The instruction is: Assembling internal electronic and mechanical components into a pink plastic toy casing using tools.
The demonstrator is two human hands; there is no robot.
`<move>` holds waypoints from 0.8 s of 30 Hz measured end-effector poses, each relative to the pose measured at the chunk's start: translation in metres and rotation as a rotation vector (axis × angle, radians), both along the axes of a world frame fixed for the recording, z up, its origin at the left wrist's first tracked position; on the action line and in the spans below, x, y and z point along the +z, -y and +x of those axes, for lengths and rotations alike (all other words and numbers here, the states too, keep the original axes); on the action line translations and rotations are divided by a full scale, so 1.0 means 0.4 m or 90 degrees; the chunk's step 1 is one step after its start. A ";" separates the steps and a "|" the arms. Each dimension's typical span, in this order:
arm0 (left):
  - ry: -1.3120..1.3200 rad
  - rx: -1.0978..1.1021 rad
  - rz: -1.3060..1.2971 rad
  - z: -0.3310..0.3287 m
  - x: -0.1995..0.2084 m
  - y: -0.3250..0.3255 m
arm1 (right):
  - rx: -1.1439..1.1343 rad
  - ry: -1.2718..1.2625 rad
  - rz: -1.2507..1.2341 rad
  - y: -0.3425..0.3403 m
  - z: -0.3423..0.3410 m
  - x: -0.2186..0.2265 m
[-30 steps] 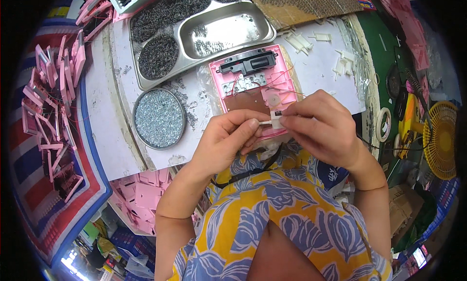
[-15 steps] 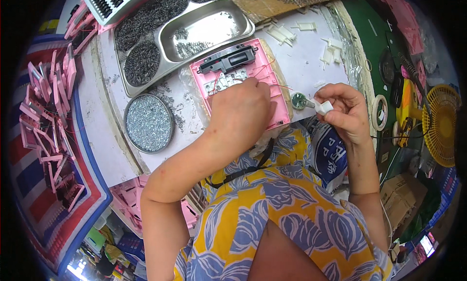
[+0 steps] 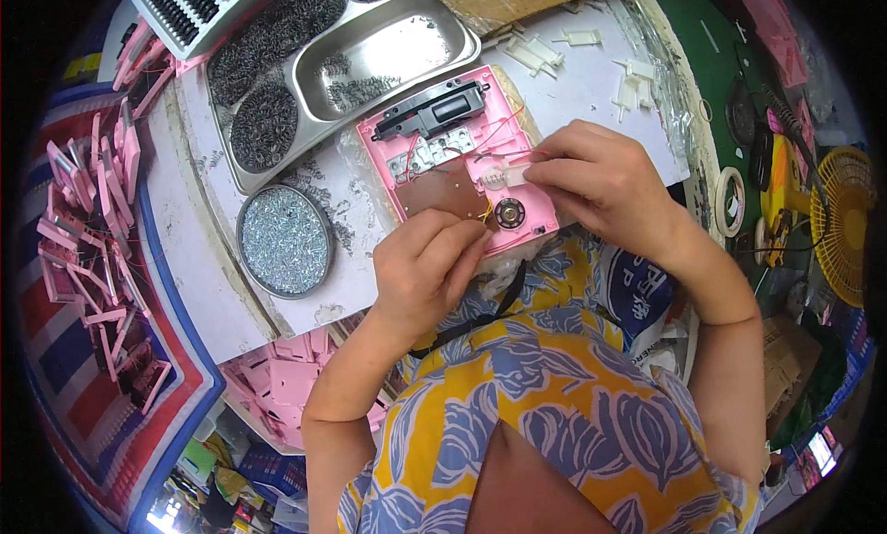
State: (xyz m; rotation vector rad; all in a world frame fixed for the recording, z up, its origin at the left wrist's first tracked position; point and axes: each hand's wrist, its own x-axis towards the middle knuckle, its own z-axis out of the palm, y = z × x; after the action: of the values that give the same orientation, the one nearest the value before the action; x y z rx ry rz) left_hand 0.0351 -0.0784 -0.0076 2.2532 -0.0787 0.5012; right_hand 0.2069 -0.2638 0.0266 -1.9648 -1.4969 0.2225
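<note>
A pink plastic housing (image 3: 539, 197) lies in front of me, fitted with a black mechanism (image 3: 432, 115) and a metal plate (image 3: 434, 153). Inside it are a brown circuit board (image 3: 445, 192) and a small round speaker (image 3: 509, 214). My right hand (image 3: 591, 178) is closed on a small white plastic part (image 3: 518, 174), held over the housing's right side, with a coil spring (image 3: 493, 179) at its left end. At the board's near edge is my left hand (image 3: 431, 261), fingers pressed together beside thin yellow wires (image 3: 487, 210); whether it grips them is hidden.
A steel tray (image 3: 300, 137) of dark springs stands at the back left, near a round dish (image 3: 285, 240) of small metal pieces. White plastic parts (image 3: 634, 86) lie at the back right. Pink housings (image 3: 102, 211) pile up at left; a yellow fan (image 3: 841, 224) stands at right.
My left hand has drawn back toward me, uncovering the circuit board. My right hand has moved left over the housing with the white part. The speaker now sits inside the housing.
</note>
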 end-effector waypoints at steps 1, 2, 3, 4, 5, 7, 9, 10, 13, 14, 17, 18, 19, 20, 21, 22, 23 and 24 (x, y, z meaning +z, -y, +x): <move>0.007 -0.002 -0.005 0.002 -0.003 0.000 | 0.029 0.040 -0.021 -0.008 0.005 0.008; 0.013 0.000 -0.007 0.002 -0.006 0.000 | 0.062 0.079 -0.040 -0.016 0.013 0.012; 0.011 0.007 -0.002 0.001 -0.009 0.002 | 0.096 0.090 -0.056 -0.021 0.024 0.018; 0.009 0.014 0.003 0.001 -0.012 0.004 | 0.130 0.101 -0.071 -0.027 0.036 0.024; 0.008 0.017 0.008 0.003 -0.013 0.005 | 0.160 0.113 -0.087 -0.030 0.047 0.025; 0.019 0.025 0.020 0.009 -0.019 0.008 | 0.174 0.090 -0.015 -0.039 0.072 -0.002; 0.025 0.026 0.027 0.012 -0.024 0.008 | 0.176 0.039 0.027 -0.036 0.084 -0.026; 0.025 0.023 0.027 0.013 -0.025 0.008 | 0.178 0.019 0.044 -0.032 0.087 -0.035; 0.013 0.021 0.028 0.018 -0.019 0.009 | 0.192 -0.020 0.080 -0.037 0.083 -0.063; 0.009 0.016 0.025 0.023 -0.017 0.010 | 0.194 -0.015 0.075 -0.044 0.075 -0.066; -0.017 -0.013 0.067 0.029 -0.012 0.007 | 0.156 0.021 0.016 -0.055 0.046 -0.052; -0.035 -0.020 0.081 0.029 -0.011 0.007 | 0.134 0.037 -0.011 -0.057 0.037 -0.043; -0.052 -0.029 0.094 0.027 -0.010 0.006 | 0.127 0.040 -0.041 -0.062 0.030 -0.034; -0.062 -0.036 0.108 0.032 -0.007 0.004 | 0.127 0.045 -0.028 -0.061 0.033 -0.025; -0.074 -0.043 0.110 0.033 -0.003 0.002 | 0.125 0.049 -0.014 -0.057 0.036 -0.018; -0.085 -0.051 0.111 0.028 0.005 0.000 | 0.122 0.054 -0.001 -0.050 0.039 -0.007; -0.099 -0.054 0.109 0.023 0.007 -0.002 | 0.095 0.038 0.021 -0.032 0.042 0.004; -0.091 -0.059 0.087 0.023 0.011 -0.004 | 0.066 0.022 0.044 -0.002 0.042 0.018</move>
State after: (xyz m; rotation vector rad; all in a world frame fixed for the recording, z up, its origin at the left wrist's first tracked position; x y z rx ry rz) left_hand 0.0442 -0.0767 -0.0030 2.4001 -0.1475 0.2920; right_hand 0.2239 -0.2629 0.0340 -1.8478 -1.6082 0.1798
